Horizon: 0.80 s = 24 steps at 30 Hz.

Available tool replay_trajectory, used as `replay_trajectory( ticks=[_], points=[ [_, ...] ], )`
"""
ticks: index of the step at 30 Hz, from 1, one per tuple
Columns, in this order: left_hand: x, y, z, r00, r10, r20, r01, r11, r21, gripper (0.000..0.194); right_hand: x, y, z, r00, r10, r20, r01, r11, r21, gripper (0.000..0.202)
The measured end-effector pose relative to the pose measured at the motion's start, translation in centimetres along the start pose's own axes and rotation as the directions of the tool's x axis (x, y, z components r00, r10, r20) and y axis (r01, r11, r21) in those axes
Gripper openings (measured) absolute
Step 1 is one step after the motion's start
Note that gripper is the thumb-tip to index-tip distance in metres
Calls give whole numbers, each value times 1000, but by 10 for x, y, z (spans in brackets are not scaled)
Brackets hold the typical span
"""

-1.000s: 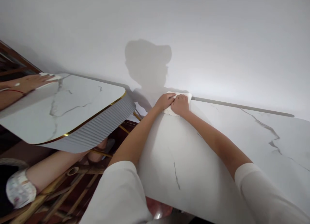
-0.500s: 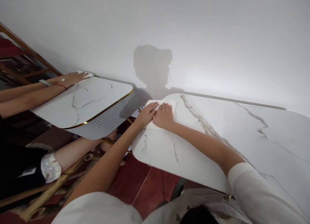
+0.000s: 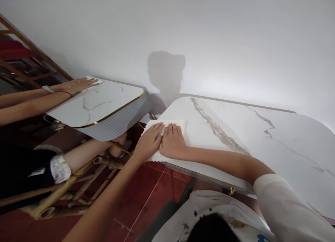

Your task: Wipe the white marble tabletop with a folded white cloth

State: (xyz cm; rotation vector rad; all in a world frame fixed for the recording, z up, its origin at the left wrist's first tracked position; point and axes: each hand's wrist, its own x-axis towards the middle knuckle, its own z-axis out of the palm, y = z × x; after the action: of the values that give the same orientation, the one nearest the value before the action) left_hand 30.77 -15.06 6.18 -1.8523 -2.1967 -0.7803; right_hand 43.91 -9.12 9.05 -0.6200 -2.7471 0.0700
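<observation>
A white cloth lies at the left end of a white marble-patterned tabletop with brown-grey veins. On it my left hand rests palm down, fingers stretched out and pointing away from me. Right beside it my right hand also lies flat on the cloth, its fingers close together. The two hands touch at the thumbs. Part of the cloth is hidden under them, and its near edge reaches the front edge of the tabletop.
At left, another person's hands press a white cloth on a second marble-patterned table with gold trim. A pale wall stands behind both tables. Below are a bamboo seat and red floor tiles.
Both my hands and the cloth have slid toward me and slightly left, to the tabletop's front edge. My view has shifted a little. The other person's hands have barely moved.
</observation>
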Motion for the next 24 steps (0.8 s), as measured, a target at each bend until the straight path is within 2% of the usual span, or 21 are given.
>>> replay_trajectory(
  ticks=[5,10,13,18,24],
  points=[
    [6,31,9,999,-23,-21,22,999,-48,54,-19,23,-14,1000,-5,20,4,1000,6,58],
    [41,41,17,999,-44,-27,41,994,-99,51,-1,54,-18,1000,16,20,-16,1000,-17,56],
    [73,35,26,999,-31,-44,25,992,-124,50,23,76,-15,1000,28,2,-28,999,-44,55],
    [125,10,44,999,30,-38,-35,991,-128,52,64,108,-5,998,41,-55,-46,995,-88,54],
    [170,-18,60,997,75,-37,-78,992,-102,51,106,132,4,995,57,-78,-63,995,-77,50]
  ],
)
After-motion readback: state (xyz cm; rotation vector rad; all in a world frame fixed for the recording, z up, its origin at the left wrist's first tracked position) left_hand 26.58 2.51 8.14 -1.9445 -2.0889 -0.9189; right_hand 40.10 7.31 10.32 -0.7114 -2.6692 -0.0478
